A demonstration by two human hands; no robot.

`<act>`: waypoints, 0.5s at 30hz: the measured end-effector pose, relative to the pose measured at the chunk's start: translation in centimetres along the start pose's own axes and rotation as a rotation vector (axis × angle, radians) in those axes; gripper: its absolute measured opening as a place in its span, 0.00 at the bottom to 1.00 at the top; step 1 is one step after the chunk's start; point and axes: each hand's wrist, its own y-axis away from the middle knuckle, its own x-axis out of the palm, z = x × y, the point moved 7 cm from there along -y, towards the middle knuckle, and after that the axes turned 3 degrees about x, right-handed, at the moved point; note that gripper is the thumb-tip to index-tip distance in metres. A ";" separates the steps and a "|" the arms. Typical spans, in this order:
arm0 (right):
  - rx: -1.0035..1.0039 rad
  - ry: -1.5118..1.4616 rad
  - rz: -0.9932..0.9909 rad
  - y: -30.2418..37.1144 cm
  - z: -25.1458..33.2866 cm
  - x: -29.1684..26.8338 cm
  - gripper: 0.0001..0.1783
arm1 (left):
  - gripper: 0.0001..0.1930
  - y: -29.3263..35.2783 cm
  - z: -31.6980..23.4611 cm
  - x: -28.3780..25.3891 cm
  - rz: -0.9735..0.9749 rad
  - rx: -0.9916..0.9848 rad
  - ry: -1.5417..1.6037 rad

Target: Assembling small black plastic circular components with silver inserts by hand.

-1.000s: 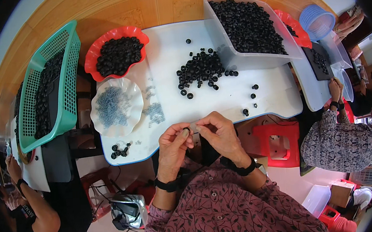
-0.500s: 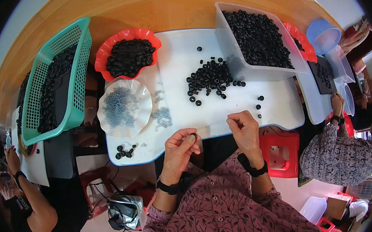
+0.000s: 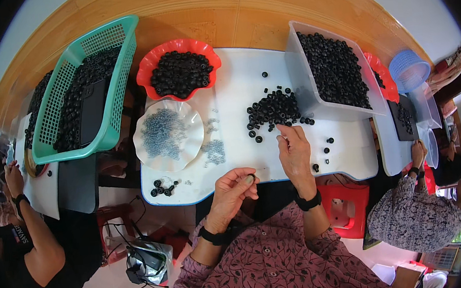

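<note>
My left hand (image 3: 234, 194) is closed in a pinch at the table's front edge, holding a small round black part (image 3: 251, 177) between thumb and fingertips. Up at the lower edge of a heap of small black ring-shaped parts (image 3: 274, 107) is my right hand (image 3: 296, 152). Its fingers are bent together, and whatever may lie between their tips is hidden. Several loose black parts (image 3: 327, 150) lie on the white table to the right of this hand. A wavy white plate (image 3: 196, 141) with small clear greyish pieces (image 3: 161, 133) stands left of the heap.
A clear plastic bin (image 3: 342, 109) full of black parts stands behind the heap. At the back left are a red scalloped bowl (image 3: 144, 61) and a green basket (image 3: 106, 135), both holding black parts. People (image 3: 420, 212) work at either side; a red stool (image 3: 346, 210) stands below the table.
My right hand has moved forward from the table's edge to the heap. My left hand keeps its pinch on the black part. The whole view has shifted somewhat.
</note>
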 end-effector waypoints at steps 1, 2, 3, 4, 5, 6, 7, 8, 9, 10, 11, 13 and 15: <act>-0.005 0.039 -0.001 -0.2 0.2 0.4 0.14 | 0.12 0.0 -0.1 0.0 -0.002 0.008 0.002; -0.010 0.079 -0.002 -0.4 0.4 0.6 0.14 | 0.12 0.0 0.0 -0.1 -0.006 -0.005 0.000; -0.017 0.079 -0.001 -0.5 0.5 0.9 0.14 | 0.12 0.0 0.0 -0.1 -0.008 -0.019 -0.003; -0.022 0.089 0.002 -0.5 0.5 1.1 0.14 | 0.12 0.0 0.0 -0.1 -0.006 -0.013 0.000; -0.026 0.099 0.005 -0.6 0.5 1.3 0.14 | 0.12 0.0 0.1 -0.1 0.002 -0.016 0.003; -0.031 0.101 0.005 -0.5 0.5 1.5 0.14 | 0.11 0.0 0.2 0.0 0.011 -0.020 0.005; -0.046 0.173 -0.003 -0.4 0.4 1.6 0.14 | 0.11 0.0 0.1 0.0 0.014 -0.017 0.008; -0.060 0.245 -0.012 -0.3 0.4 1.7 0.14 | 0.12 -0.1 0.2 0.1 0.012 -0.015 0.008; -0.065 0.243 -0.007 -0.3 0.4 2.0 0.14 | 0.12 0.0 0.1 0.0 0.003 -0.012 0.006; -0.052 0.252 0.009 -0.3 0.1 2.3 0.13 | 0.12 0.1 0.0 -0.1 -0.002 -0.007 0.009; -0.039 0.261 0.025 -0.3 -0.2 2.6 0.12 | 0.12 0.2 0.0 -0.3 -0.008 -0.007 0.009; -0.036 0.189 0.011 -0.2 -0.9 2.6 0.11 | 0.12 0.2 0.0 -0.3 -0.009 -0.003 0.013; -0.031 0.114 0.003 0.4 -1.4 2.1 0.11 | 0.11 0.2 0.0 -0.2 0.002 -0.012 0.006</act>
